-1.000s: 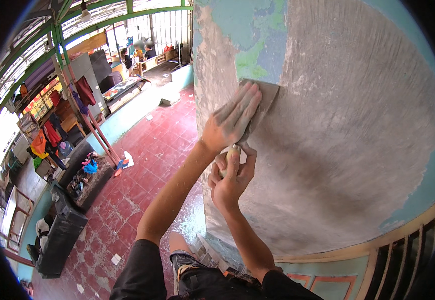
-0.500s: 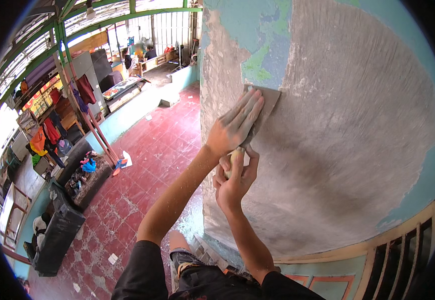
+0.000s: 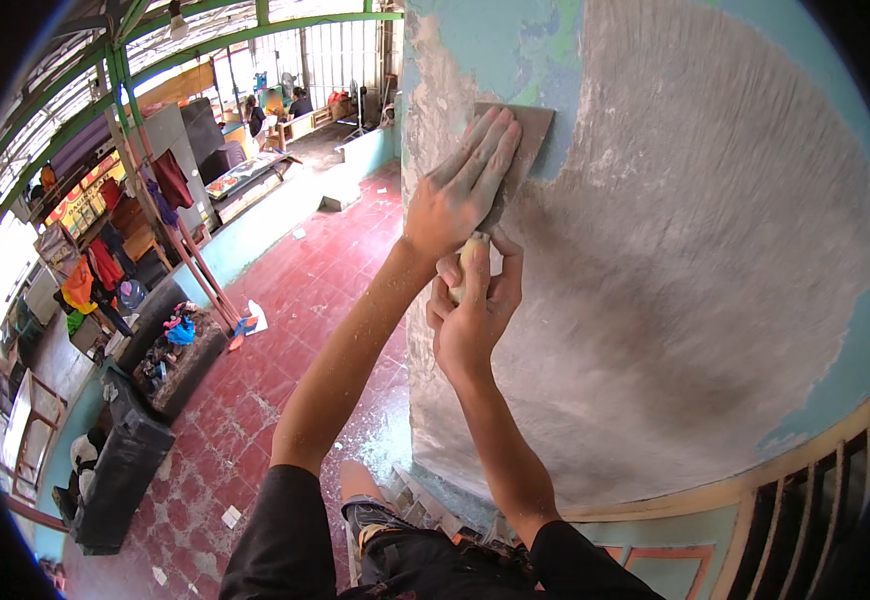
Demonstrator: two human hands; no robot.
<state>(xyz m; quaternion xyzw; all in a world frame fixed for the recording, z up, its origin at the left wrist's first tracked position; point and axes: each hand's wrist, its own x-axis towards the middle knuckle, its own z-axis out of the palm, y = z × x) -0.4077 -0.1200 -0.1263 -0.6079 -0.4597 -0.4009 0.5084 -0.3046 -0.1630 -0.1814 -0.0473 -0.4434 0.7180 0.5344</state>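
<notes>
A wide-bladed putty knife [image 3: 535, 125] lies against the wall, its metal blade over the boundary between grey skim coat [image 3: 705, 230] and old blue-green paint [image 3: 465, 50]. My right hand [image 3: 475, 325] is closed around its pale yellowish handle, thumb along the top. Grey dust coats the fingers of my left hand [image 3: 455, 195], which lie stretched flat on the blade and press it to the wall. Part of the blade is hidden under them. Rough, patchy plaster shows along the wall's left edge.
Red floor tiles [image 3: 305, 290] spotted with white debris stretch away to the left. Beyond them stand dark seats [image 3: 125, 480], pinkish poles [image 3: 195, 265] and hanging clothes [image 3: 80, 280]. A barred window frame [image 3: 745, 505] is at lower right. People [image 3: 300, 103] sit far off.
Both hands and the putty knife have moved up the wall together, so the blade now covers a higher patch of paint. My grip looks the same.
</notes>
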